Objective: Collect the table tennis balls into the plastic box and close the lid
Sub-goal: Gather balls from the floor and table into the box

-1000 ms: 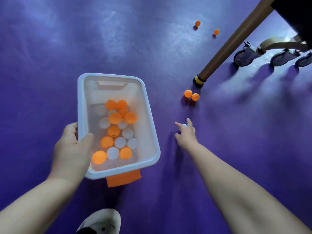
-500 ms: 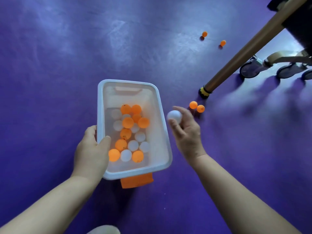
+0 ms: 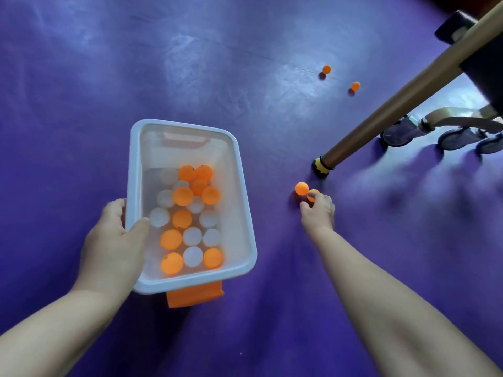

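A clear plastic box [image 3: 246, 240] with a white rim is held above the purple floor. Inside it lie several orange and white table tennis balls [image 3: 182, 219]. My left hand [image 3: 114, 246] grips the box's left rim, thumb inside. An orange flap [image 3: 194, 295] hangs at its near end. No lid is in view. My right hand [image 3: 318, 213] reaches down to the floor on the right, and its fingertips rest on an orange ball [image 3: 312, 194], thumb just beside it. A second orange ball [image 3: 301, 188] touches that one on the left.
A bronze table leg [image 3: 386, 112] with a black and yellow foot [image 3: 322, 167] slants down just beyond the two balls. Caster wheels [image 3: 397, 134] of a frame stand at the right. Two more orange balls [image 3: 326, 69] [image 3: 355, 86] lie farther off on the floor.
My right hand held a white ball beside the box half a second ago. It no longer holds that ball and has reached out right to the orange pair by the table leg.
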Demonstrator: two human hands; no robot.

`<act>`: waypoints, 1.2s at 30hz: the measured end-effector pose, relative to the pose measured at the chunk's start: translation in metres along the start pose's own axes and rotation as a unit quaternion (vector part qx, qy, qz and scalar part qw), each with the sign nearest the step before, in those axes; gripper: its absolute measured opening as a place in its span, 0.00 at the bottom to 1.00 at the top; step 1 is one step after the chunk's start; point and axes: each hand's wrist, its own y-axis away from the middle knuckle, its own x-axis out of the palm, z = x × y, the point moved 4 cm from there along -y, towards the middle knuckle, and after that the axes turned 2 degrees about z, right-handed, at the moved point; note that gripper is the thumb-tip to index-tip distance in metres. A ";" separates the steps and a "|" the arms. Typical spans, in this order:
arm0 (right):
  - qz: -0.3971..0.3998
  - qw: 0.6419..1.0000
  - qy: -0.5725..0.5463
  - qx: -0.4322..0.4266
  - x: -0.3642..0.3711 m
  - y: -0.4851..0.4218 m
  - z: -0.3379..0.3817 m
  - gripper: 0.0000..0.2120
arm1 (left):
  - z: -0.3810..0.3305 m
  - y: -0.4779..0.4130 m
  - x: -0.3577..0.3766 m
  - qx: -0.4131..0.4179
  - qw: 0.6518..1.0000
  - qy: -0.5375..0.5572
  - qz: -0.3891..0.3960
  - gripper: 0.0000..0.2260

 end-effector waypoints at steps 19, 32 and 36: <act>-0.065 0.993 0.050 0.091 0.004 -0.057 -0.028 0.10 | 0.015 -0.042 0.029 -0.018 0.999 0.026 -0.029 0.12; -0.003 0.997 0.043 0.058 0.024 -0.029 0.029 0.19 | 0.019 -0.045 -0.002 -0.018 0.998 0.045 -0.043 0.11; -0.169 0.937 -0.280 -0.122 0.000 0.032 0.101 0.17 | 0.021 -0.039 -0.014 -0.027 0.997 0.054 -0.049 0.11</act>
